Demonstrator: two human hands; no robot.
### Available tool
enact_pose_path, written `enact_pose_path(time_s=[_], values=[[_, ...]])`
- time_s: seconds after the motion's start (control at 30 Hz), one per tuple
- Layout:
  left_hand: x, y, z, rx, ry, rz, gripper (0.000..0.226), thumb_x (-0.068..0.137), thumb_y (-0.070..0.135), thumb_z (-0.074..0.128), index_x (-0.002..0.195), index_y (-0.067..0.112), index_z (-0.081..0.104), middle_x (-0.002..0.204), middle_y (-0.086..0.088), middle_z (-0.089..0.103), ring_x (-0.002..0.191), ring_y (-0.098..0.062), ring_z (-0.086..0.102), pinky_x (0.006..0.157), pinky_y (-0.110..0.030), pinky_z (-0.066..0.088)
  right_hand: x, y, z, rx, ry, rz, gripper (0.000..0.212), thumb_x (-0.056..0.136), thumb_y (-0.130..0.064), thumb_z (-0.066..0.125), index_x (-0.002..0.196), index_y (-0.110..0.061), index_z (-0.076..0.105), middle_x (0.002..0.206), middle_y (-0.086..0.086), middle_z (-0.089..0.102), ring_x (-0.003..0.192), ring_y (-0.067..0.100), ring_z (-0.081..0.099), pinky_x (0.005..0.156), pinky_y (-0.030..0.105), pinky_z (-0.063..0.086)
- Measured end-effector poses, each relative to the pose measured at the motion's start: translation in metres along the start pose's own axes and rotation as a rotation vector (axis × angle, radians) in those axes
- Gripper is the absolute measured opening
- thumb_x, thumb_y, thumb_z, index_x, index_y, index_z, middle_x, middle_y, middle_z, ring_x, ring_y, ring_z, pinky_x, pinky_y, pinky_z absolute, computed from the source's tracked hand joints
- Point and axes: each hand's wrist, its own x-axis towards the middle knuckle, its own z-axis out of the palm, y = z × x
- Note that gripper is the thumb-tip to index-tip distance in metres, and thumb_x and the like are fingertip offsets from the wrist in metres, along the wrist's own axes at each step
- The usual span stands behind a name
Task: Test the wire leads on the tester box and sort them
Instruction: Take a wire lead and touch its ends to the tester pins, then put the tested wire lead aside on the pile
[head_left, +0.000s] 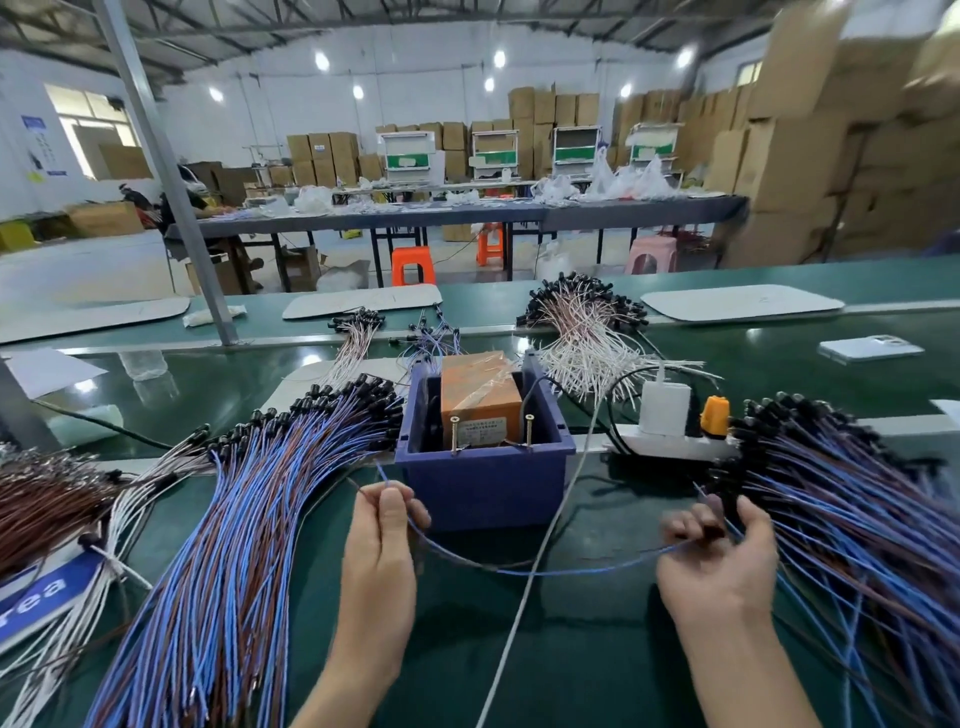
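We're holding one blue/brown wire lead (519, 570) btw both hands. Left hand (382, 540) pinching its bare ends w/ thumb & fingers, just in front of blue tester box (483, 483). Right hand (719, 558), blurred, curling round other end beside right pile (857, 519). Lead sagging over green tabletop (597, 649). Left pile (249, 519) lying fanned beside box.

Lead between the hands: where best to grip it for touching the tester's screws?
Likely behind its free ends, pinched from the near side as the left hand does: the lead is limp, sagging to the right hand, and the screws stand at the box's near wall.
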Motion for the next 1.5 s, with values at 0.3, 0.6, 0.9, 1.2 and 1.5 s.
enact_pose_path(time_s=[0.3,0.6,0.9,1.2,1.5], values=[[-0.004,0.004,0.005,-0.256,-0.003,-0.176,0.022,0.104,0.029,0.042,0.099,0.015,0.058,0.080,-0.003,0.064,0.055,-0.011,0.058,0.044,-0.026,0.051,-0.039,0.016,-0.024,-0.294,0.060,-0.062,0.011,0.102,-0.018,0.051,0.095,-0.013,0.057,0.085,0.004,0.063,0.078,0.018,0.062,0.078,0.028,0.050],[-0.015,0.016,-0.005,0.265,0.027,-0.305,0.053,0.104,0.027,0.052,0.150,0.005,0.038,0.132,-0.013,0.058,0.108,-0.036,0.064,0.076,-0.043,0.059,-0.062,-0.026,-0.011,-0.377,-0.164,-0.196,0.027,0.107,-0.010,0.045,0.131,-0.017,0.053,0.100,0.007,0.078,0.087,0.019,0.075,0.083,0.032,0.057],[-0.050,0.163,0.067,0.409,-0.339,0.479,0.020,0.096,0.053,0.048,0.113,0.050,0.058,0.100,0.013,0.064,0.085,-0.005,0.062,0.075,-0.023,0.049,-0.120,-0.080,0.080,-1.009,-0.768,-0.954,0.039,0.100,-0.041,0.053,0.139,-0.048,0.050,0.090,-0.015,0.062,0.075,0.002,0.060,0.066,0.015,0.049],[-0.075,0.241,0.139,0.044,-0.444,0.595,0.014,0.099,0.042,0.055,0.094,0.035,0.066,0.073,0.013,0.066,0.062,-0.004,0.055,0.056,-0.019,0.046,-0.144,-0.145,0.105,-1.465,-0.727,-1.410,0.051,0.103,-0.028,0.052,0.150,-0.042,0.040,0.095,-0.005,0.050,0.070,0.012,0.052,0.064,0.038,0.051],[-0.032,0.181,0.202,-0.114,-0.481,0.029,0.028,0.103,0.037,0.054,0.089,0.014,0.061,0.065,0.005,0.057,0.052,-0.007,0.049,0.048,-0.023,0.043,-0.097,-0.225,0.033,-1.862,-0.459,-1.240,0.024,0.102,-0.045,0.049,0.116,-0.042,0.068,0.076,-0.022,0.065,0.065,-0.007,0.056,0.055,0.015,0.038]])
